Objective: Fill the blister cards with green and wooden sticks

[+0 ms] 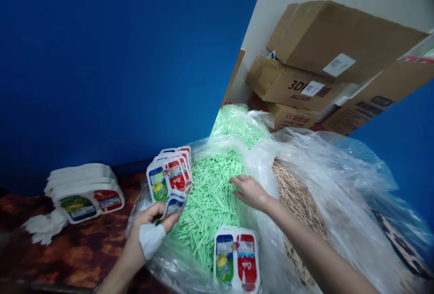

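Observation:
My left hand (149, 230), with a white bandage on the thumb, is closed on a fanned stack of small printed blister packs (171, 174) at the left edge of a clear plastic bag. My right hand (249, 192) reaches into the pile of green sticks (210, 194) in that bag, fingers curled down among them; what they hold is hidden. One more printed blister pack (237, 258) lies on the plastic at the front, just below the right forearm.
A second clear bag holds brown sticks (294, 194) on the right. A stack of white blister packs (84, 190) and crumpled white bits sit on the dark mottled table (68, 248) at left. A blue partition (118, 59) stands behind; cardboard boxes (322, 59) are piled at back right.

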Demonstrator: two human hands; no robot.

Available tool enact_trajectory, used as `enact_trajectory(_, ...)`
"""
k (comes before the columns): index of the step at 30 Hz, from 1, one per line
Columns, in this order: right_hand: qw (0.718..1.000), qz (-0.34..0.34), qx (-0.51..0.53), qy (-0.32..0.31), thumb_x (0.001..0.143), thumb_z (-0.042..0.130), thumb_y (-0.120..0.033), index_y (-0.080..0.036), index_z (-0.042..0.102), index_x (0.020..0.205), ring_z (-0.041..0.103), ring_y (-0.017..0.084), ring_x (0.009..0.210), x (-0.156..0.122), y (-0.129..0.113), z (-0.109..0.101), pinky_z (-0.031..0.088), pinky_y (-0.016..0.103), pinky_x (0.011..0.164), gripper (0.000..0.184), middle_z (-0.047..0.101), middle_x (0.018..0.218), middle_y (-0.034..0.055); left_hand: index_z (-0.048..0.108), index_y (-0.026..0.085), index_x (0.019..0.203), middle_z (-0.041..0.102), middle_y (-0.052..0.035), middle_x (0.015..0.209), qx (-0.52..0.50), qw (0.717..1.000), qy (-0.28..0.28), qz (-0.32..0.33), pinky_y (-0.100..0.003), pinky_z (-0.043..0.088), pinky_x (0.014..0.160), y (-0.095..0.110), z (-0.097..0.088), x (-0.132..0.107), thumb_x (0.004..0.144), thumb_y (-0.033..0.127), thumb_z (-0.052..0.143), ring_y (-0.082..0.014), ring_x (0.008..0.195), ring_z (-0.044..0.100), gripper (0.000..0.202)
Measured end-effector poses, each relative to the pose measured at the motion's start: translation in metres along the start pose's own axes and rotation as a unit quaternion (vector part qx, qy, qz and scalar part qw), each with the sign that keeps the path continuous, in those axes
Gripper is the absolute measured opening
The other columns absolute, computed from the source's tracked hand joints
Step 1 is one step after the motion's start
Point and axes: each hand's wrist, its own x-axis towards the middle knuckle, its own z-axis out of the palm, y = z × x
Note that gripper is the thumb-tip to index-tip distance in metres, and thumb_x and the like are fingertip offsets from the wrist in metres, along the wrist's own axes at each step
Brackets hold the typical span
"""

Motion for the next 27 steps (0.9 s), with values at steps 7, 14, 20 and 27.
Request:
enact_trajectory(7,0.979,-0.120,-0.150,-0.066,0.079,0.052,-0.003,-0.027,0.054,0.120,0.055,0.024,0.100,0.004,-0.029,0.006,0.028,0.052,0.101,0.047,0.058,0.112,0.0091,0.068,0.015,0.075,0.064,0.0009,0.064,-0.007,1.000,-0.017,0.001,-0.024,0.046,0.056,-0.003,0.009,0.002,0.071,0.029,0.071,-0.0163,0.059,0.057,0.015)
enact_trajectory(14,0.947,-0.217,-0.226,-0.071,0.086,0.055,-0.015,-0.025,0.065,0.098,0.052,0.026,0.100,0.024,-0.047,0.007,0.032,0.056,0.096,0.018,0.058,0.108,0.0097,0.068,0.015,0.069,0.062,0.0017,0.060,-0.006,1.000,-0.008,0.012,-0.022,0.045,0.053,0.004,0.008,-0.005,0.070,0.027,0.070,-0.0150,0.055,0.055,0.013)
enact_trajectory(20,0.925,-0.291,-0.245,-0.025,0.091,0.050,-0.024,-0.020,0.066,0.088,0.051,0.025,0.105,0.032,-0.040,0.022,0.032,0.056,0.100,0.017,0.057,0.119,0.0104,0.069,0.015,0.073,0.064,0.0005,0.061,-0.009,1.000,-0.021,0.003,-0.024,0.047,0.055,0.002,0.019,-0.008,0.073,0.027,0.069,-0.0158,0.057,0.056,0.013)
enact_trajectory(27,0.912,-0.320,-0.254,0.031,0.090,0.049,-0.018,-0.015,0.065,0.096,0.038,0.029,0.127,0.030,-0.020,0.028,0.026,0.055,0.107,0.018,0.051,0.132,0.0125,0.069,0.015,0.072,0.063,0.0007,0.061,-0.019,1.000,-0.019,0.006,-0.025,0.049,0.057,0.006,0.026,-0.009,0.072,0.027,0.069,-0.0164,0.058,0.057,0.012)
